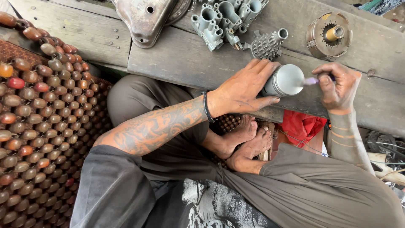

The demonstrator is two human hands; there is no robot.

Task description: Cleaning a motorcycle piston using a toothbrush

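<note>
My left hand grips a grey metal piston, holding it on its side against the wooden workbench. My right hand pinches a small brush with a purple head, whose tip touches the flat crown of the piston. A black band sits on my left wrist. My crossed legs and bare feet show below the bench edge.
On the bench lie a metal engine cover, a grey cast carburettor-like part, a finned metal piece and a round clutch drum. A brown beaded mat covers the left. A red cloth hangs under the bench.
</note>
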